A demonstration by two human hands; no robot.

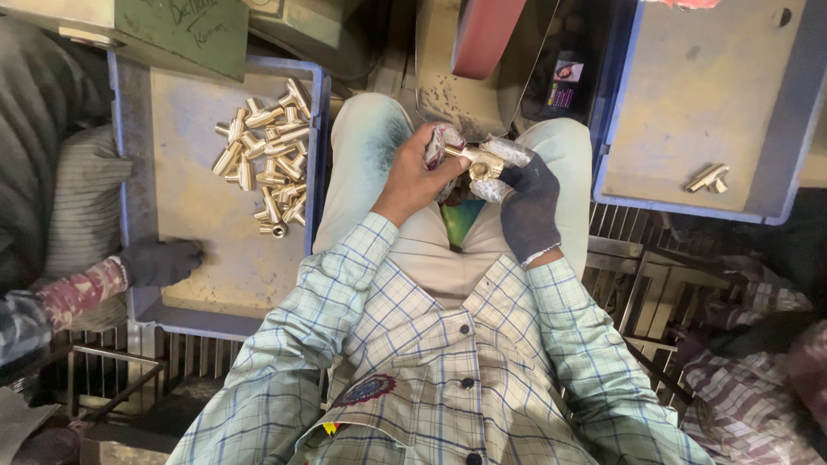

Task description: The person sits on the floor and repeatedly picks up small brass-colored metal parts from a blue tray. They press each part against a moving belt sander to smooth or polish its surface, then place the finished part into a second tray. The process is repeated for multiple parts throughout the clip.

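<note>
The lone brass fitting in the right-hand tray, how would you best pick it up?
Pinch the brass fitting across its longer straight arm, coming from above. It lies flat and alone on the tray, so nothing blocks a top-down grip.

Left blue tray (138, 293) with heaped brass fittings (271, 159), right blue tray (616, 185) with 1 fitting (708, 179)

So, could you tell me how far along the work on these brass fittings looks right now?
Done, it seems: one brass fitting lies alone in the blue tray on the right. In hand: the left hand and the gloved right hand grip another fitting together over the lap. Left: a pile of fittings waits in the left tray, so most appears undone. A co-worker's gloved hand rests on that tray.
</note>
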